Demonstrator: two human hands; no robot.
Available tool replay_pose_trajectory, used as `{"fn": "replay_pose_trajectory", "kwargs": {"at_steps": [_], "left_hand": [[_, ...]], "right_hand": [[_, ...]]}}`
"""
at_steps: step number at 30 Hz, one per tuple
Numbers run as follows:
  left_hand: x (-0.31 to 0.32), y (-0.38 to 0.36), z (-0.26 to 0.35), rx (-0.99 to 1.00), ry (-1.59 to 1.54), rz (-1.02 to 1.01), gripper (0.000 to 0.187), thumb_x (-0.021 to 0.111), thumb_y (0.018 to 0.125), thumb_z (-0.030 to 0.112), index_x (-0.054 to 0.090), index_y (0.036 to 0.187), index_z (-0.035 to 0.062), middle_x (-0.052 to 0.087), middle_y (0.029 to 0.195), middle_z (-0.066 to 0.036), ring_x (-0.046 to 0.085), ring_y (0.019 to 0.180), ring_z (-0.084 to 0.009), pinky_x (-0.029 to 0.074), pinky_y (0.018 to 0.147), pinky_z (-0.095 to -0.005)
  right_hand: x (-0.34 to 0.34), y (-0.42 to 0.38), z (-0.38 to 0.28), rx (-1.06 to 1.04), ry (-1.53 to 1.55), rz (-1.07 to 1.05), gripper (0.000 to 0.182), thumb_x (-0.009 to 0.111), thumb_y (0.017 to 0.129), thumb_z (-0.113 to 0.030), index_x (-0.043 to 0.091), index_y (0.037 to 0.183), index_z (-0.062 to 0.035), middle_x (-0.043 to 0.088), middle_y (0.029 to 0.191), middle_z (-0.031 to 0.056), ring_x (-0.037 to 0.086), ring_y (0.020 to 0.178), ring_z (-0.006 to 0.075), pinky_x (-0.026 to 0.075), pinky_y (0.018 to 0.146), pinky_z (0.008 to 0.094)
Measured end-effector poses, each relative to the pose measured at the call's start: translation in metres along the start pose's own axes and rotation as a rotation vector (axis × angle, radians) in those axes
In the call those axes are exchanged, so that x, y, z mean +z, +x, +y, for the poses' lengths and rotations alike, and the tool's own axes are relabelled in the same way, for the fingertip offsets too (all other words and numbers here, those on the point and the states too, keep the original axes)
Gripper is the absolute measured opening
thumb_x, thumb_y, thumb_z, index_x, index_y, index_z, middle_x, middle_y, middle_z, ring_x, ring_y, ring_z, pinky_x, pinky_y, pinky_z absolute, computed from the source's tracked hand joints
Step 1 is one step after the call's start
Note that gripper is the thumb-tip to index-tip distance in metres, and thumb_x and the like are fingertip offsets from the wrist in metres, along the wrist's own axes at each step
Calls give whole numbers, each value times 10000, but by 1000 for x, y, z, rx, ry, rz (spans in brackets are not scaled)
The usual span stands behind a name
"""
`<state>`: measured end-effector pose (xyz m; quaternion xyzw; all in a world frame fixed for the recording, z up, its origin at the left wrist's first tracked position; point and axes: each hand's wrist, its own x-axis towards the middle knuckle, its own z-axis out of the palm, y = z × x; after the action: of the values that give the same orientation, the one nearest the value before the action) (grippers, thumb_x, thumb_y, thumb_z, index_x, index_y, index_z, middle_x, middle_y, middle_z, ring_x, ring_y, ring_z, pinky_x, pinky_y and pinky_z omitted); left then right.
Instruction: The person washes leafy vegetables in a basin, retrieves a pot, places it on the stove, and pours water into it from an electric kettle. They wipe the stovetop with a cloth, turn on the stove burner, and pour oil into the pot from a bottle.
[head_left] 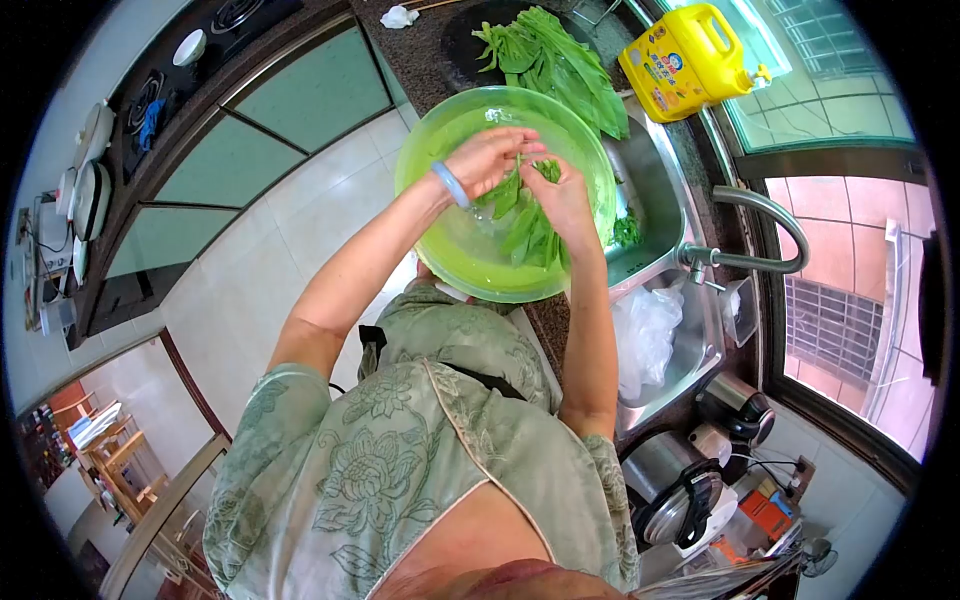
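Both my hands are over a large light-green plastic basin (pixel 440 240) that holds water. My left hand (pixel 492 163), with a pale bangle at the wrist, has its fingers bent around a green leaf (pixel 508 192) that hangs below them. Close beside it, my right hand (pixel 560 203) pinches the same leafy greens near the stem, and the fingertips of the two hands almost meet. More leafy greens (pixel 533 240) lie in the basin under my right hand. Part of what my fingers grip is hidden.
A pile of long leafy greens (pixel 560 65) lies on the counter beyond the basin. To the right are a steel sink (pixel 655 180) with a faucet (pixel 790 225), a plastic bag (pixel 647 335) and a yellow jug (pixel 680 65). A pressure cooker (pixel 672 500) stands lower right.
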<state>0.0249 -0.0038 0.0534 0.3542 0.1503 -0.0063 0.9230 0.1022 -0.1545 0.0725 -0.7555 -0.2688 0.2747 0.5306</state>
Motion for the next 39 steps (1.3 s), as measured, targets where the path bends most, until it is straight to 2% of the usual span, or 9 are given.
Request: {"fn": "replay_pose_trajectory", "kwargs": {"at_steps": [6, 9, 14, 18, 22, 25, 28, 30, 39], "left_hand": [[4, -4, 3, 50, 161, -31, 372, 444, 989, 106, 412, 1341, -8, 528, 1323, -162, 540, 1117, -130, 459, 886, -216], [3, -3, 4, 23, 205, 2, 374, 493, 966, 94, 433, 1327, 15, 541, 1304, -160, 567, 1035, -124, 476, 856, -226], [-13, -2, -4, 43, 544, 143, 391, 630, 884, 76, 506, 1255, 50, 597, 1001, -56, 563, 807, -83, 484, 699, -222], [-26, 2, -7, 116, 666, 126, 384, 635, 876, 61, 519, 1241, 45, 568, 922, -26, 554, 781, -83, 474, 672, -212], [-31, -1, -7, 6, 560, 71, 365, 618, 885, 44, 518, 1235, 35, 575, 931, -31, 540, 738, -83, 466, 655, -209], [-33, -5, -4, -14, 477, 62, 356, 604, 892, 32, 509, 1234, 23, 577, 927, -30, 536, 728, -82, 460, 639, -212], [-30, -7, -2, 22, 493, 84, 350, 600, 894, 31, 503, 1230, 16, 584, 915, -27, 532, 716, -76, 450, 618, -212], [-29, -8, -1, 34, 504, 98, 349, 602, 894, 35, 501, 1227, 14, 590, 904, -24, 530, 709, -71, 444, 607, -211], [-31, -4, -3, 60, 478, 89, 350, 618, 884, 66, 518, 1217, 26, 612, 881, -13, 539, 729, -65, 437, 614, -208]], "right_hand": [[2, 2, -4, 47, -23, -24, 163, 687, 822, -172, 667, 897, -29, 647, 743, 55, 550, 700, 94, 462, 661, 275], [1, 3, 1, -61, -21, -12, 176, 688, 821, -176, 667, 915, -28, 643, 728, 67, 547, 676, 105, 459, 632, 286], [-3, 2, 9, -57, -136, -66, 204, 684, 821, -219, 668, 945, -57, 625, 697, 92, 562, 646, 140, 461, 618, 313], [6, 0, 10, -27, -262, -46, 238, 675, 814, -269, 662, 974, -94, 619, 695, 138, 600, 634, 217, 469, 617, 349], [12, -6, -2, 10, -397, 86, 254, 674, 808, -272, 647, 997, -104, 625, 718, 162, 608, 630, 253, 471, 611, 365], [12, 6, 28, 45, -245, 207, 261, 677, 808, -249, 635, 998, -73, 633, 720, 160, 613, 643, 233, 470, 612, 352], [7, 5, 23, -23, -2, 36, 219, 676, 828, -200, 644, 971, -37, 645, 724, 87, 584, 654, 151, 459, 607, 302], [6, -2, 8, 95, 91, -114, 177, 670, 849, -156, 653, 952, -13, 617, 743, 5, 525, 664, 77, 434, 583, 249], [16, 0, 18, 138, 110, -116, 201, 679, 849, -186, 672, 964, -21, 624, 764, 4, 526, 671, 72, 434, 596, 233]]}}
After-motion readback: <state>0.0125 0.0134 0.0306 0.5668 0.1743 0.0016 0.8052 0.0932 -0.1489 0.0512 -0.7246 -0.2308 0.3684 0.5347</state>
